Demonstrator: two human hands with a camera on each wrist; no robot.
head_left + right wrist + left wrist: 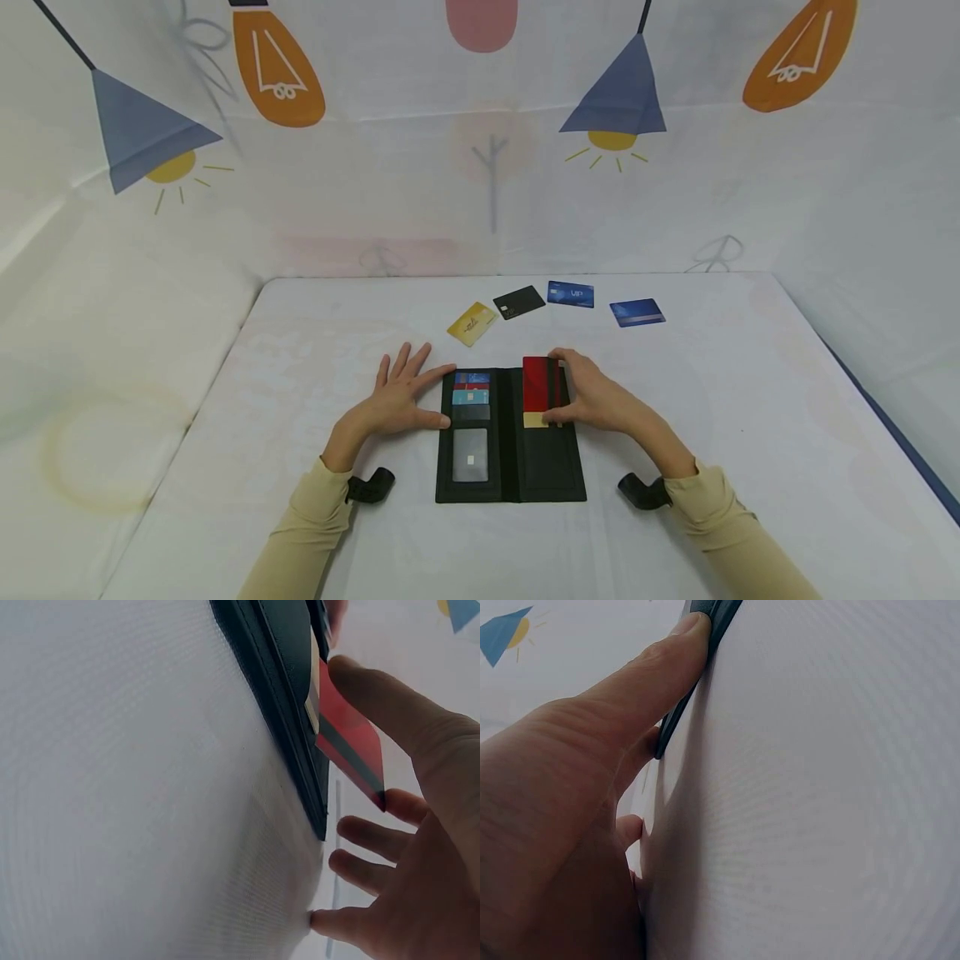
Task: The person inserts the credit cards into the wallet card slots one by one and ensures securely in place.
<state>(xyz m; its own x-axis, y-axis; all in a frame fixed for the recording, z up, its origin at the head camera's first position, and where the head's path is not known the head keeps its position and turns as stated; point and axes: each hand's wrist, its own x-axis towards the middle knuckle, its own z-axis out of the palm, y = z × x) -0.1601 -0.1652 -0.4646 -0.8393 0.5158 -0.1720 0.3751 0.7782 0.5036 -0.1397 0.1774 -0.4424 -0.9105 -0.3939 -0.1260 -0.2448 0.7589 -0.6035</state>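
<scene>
A black bifold wallet point(508, 479) lies spread open on the white table. My left hand point(393, 406) rests at its left edge with fingers spread, thumb and index finger touching the border; the left wrist view shows the thumb point(649, 671) pressing there. Over the upper right panel, my right hand point(603, 398) pinches a red card point(536, 382) with a dark stripe between thumb and index finger. In the right wrist view the red card point(351, 731) stands tilted above the wallet, beside a gold card point(313, 690) in a slot. Several cards point(471, 397) fill the left slots.
Beyond the wallet lie a gold card point(472, 323), a black card point(519, 302), a blue VIP card point(572, 294) and a blue striped card point(637, 312). A patterned white curtain point(397, 175) hangs behind the table point(315, 333).
</scene>
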